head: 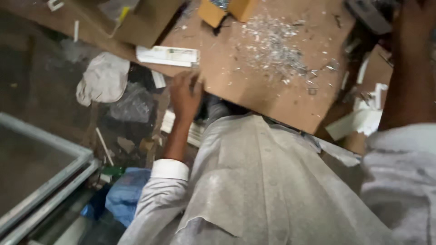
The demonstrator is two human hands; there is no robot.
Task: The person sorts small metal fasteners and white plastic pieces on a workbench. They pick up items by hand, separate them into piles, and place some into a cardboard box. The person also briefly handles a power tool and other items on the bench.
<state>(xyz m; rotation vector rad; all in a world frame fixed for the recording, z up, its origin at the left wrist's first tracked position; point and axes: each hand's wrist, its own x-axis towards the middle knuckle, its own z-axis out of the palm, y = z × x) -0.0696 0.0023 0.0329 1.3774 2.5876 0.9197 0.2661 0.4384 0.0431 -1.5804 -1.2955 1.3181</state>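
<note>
At table edge [236, 86], left hand [185, 96]; one white box [168, 56] nearby

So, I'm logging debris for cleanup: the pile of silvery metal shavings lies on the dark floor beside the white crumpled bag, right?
Not the floor: the head view shows the pile of silvery metal shavings on the brown wooden board, away from the white crumpled bag.

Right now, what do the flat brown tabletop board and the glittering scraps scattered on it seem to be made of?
The flat brown tabletop board looks like matte fibreboard or plywood: uniform tan, no sheen. The glittering scraps look like metal shavings, possibly aluminium: silvery glints. The left hand touches the board's edge.
</note>
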